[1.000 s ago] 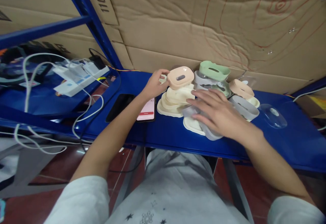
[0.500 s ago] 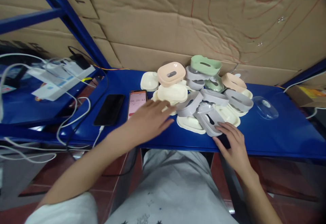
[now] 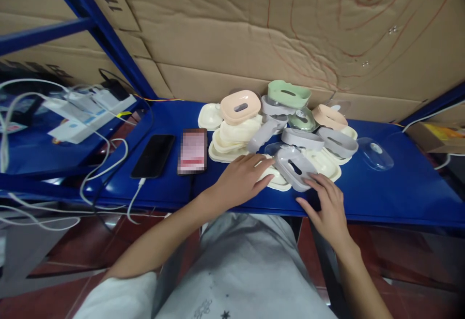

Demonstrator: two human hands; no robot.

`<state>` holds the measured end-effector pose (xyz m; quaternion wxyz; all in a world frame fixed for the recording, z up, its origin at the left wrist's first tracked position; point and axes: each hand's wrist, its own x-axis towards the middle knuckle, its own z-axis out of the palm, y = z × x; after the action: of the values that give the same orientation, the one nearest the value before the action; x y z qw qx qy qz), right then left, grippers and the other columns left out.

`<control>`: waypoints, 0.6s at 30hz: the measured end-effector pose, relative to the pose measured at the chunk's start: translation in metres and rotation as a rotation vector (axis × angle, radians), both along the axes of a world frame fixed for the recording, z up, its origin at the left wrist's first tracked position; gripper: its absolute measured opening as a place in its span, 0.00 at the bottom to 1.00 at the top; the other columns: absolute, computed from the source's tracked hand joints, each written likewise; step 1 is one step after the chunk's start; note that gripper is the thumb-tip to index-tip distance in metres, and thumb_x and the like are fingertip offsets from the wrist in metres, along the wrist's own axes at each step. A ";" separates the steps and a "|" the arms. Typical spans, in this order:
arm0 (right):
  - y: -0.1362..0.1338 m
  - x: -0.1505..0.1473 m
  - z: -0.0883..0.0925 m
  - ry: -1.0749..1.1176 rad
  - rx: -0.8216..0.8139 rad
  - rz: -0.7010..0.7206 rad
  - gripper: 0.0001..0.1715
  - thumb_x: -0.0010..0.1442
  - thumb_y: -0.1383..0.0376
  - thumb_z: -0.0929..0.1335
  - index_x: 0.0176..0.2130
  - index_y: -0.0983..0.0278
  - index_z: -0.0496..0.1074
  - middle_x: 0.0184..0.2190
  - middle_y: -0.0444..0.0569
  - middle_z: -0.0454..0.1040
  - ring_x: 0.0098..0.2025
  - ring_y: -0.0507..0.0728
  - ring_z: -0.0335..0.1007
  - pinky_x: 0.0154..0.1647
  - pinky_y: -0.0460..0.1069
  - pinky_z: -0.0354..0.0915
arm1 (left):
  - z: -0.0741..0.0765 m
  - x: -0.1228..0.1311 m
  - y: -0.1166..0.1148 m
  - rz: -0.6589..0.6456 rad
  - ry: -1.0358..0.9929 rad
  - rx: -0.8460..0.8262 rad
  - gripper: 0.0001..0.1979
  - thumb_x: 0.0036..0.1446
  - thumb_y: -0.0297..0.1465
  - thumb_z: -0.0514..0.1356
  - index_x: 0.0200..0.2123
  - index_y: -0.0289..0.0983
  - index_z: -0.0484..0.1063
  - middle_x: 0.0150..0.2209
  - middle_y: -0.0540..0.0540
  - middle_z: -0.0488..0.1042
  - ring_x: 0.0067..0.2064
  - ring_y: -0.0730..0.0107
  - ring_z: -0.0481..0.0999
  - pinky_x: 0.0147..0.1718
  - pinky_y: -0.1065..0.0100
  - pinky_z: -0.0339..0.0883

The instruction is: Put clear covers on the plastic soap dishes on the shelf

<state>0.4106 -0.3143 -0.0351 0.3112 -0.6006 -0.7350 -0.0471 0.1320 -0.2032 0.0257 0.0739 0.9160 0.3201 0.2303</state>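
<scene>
My left hand [image 3: 245, 179] reaches over a cream tray [image 3: 281, 179] near the table's front edge. Its fingers are stretched out, and the fingertips hide part of the tray. Just right of them, a grey oval cover with a slot [image 3: 295, 170] lies tilted across the tray. My right hand [image 3: 329, 207] has its fingertips on the cover's lower right edge, with the thumb held apart from it. Behind lie more grey covers [image 3: 303, 139], a stack of cream trays [image 3: 240, 132], a peach cover [image 3: 232, 112] and a green cover [image 3: 286, 97].
A clear oval lid [image 3: 376, 154] lies at the right of the blue table [image 3: 392, 193]. To the left are a phone with a blurred screen [image 3: 192, 152] and a black phone [image 3: 154, 156] on a white cable. Cardboard [image 3: 218, 28] stands behind; a power strip [image 3: 90, 120] is far left.
My left hand has moved right, from beside the cream stack to the front cream tray. A grey cover near it has tipped and shifted back left. My right hand stays at the slotted grey cover.
</scene>
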 end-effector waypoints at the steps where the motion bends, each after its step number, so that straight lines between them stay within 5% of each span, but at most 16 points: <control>1: 0.001 -0.001 0.000 0.050 0.033 -0.009 0.25 0.68 0.52 0.73 0.61 0.54 0.72 0.62 0.58 0.75 0.67 0.73 0.69 0.65 0.71 0.66 | 0.002 -0.001 -0.004 -0.008 0.025 -0.004 0.16 0.76 0.39 0.56 0.61 0.43 0.73 0.57 0.39 0.80 0.57 0.51 0.81 0.56 0.50 0.75; 4: 0.003 -0.001 -0.001 0.205 0.132 -0.063 0.19 0.65 0.52 0.76 0.50 0.58 0.74 0.54 0.58 0.78 0.63 0.70 0.72 0.64 0.70 0.69 | 0.002 -0.008 -0.021 -0.071 0.175 0.002 0.15 0.75 0.37 0.59 0.58 0.38 0.73 0.58 0.38 0.77 0.58 0.49 0.79 0.55 0.50 0.74; 7: 0.000 0.003 -0.001 0.329 0.123 -0.069 0.16 0.66 0.55 0.76 0.49 0.60 0.75 0.52 0.56 0.79 0.65 0.69 0.72 0.67 0.70 0.68 | -0.006 -0.017 -0.042 -0.083 0.266 0.024 0.13 0.73 0.33 0.62 0.57 0.35 0.73 0.61 0.36 0.75 0.58 0.48 0.78 0.53 0.50 0.73; 12: -0.011 0.006 0.001 0.566 -0.007 -0.012 0.12 0.69 0.60 0.73 0.51 0.59 0.75 0.54 0.55 0.79 0.66 0.69 0.73 0.67 0.69 0.70 | -0.029 -0.035 -0.064 -0.019 0.113 0.037 0.05 0.74 0.30 0.59 0.48 0.38 0.75 0.50 0.41 0.78 0.45 0.57 0.79 0.45 0.54 0.73; 15: -0.010 -0.004 0.005 0.468 -0.058 0.128 0.13 0.69 0.63 0.73 0.53 0.58 0.75 0.55 0.55 0.78 0.68 0.68 0.72 0.66 0.67 0.71 | -0.041 -0.045 -0.070 0.002 -0.027 0.026 0.04 0.74 0.32 0.61 0.47 0.39 0.75 0.50 0.41 0.77 0.47 0.56 0.79 0.47 0.53 0.75; 18: -0.002 -0.019 0.010 0.259 -0.072 0.316 0.22 0.71 0.66 0.71 0.62 0.56 0.73 0.60 0.56 0.76 0.73 0.68 0.64 0.70 0.67 0.69 | -0.048 -0.051 -0.072 0.047 -0.178 0.019 0.12 0.72 0.32 0.63 0.56 0.40 0.72 0.63 0.36 0.70 0.62 0.49 0.75 0.56 0.48 0.77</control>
<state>0.3916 -0.3161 -0.0247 0.3850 -0.4896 -0.7752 0.1061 0.0808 -0.2748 -0.0222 0.0879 0.8848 0.3313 0.3156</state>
